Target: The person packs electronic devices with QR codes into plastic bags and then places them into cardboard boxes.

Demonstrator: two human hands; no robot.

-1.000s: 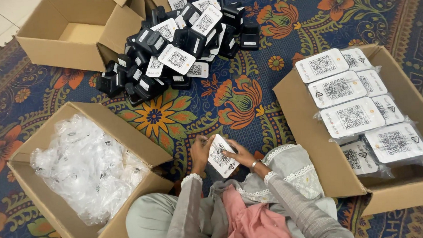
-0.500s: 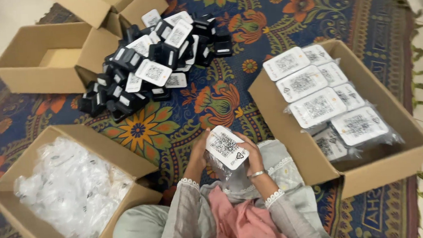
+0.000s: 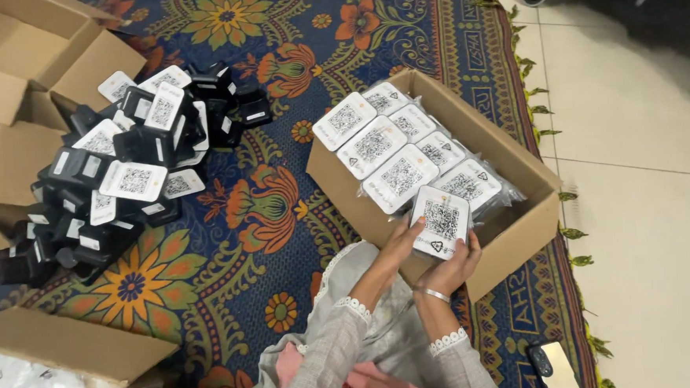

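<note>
A small white-faced packet in clear plastic wrap (image 3: 439,221) sits between both hands at the near end of an open cardboard box (image 3: 520,232). My left hand (image 3: 401,244) grips its left edge and my right hand (image 3: 453,265) holds it from below. Inside the box lie several wrapped white packets (image 3: 398,148) in rows. A heap of black and white unwrapped units (image 3: 127,170) lies on the patterned rug (image 3: 259,214) to the left.
Empty cardboard boxes (image 3: 16,69) stand at the far left. A box of clear plastic bags (image 3: 32,383) sits at the lower left. A dark phone-like object (image 3: 554,364) lies at the rug's near right corner. Tiled floor (image 3: 644,202) runs along the right.
Both hands carried the wrapped packet from my lap to the right, into the near end of the box of wrapped packets. The view swung right with them.
</note>
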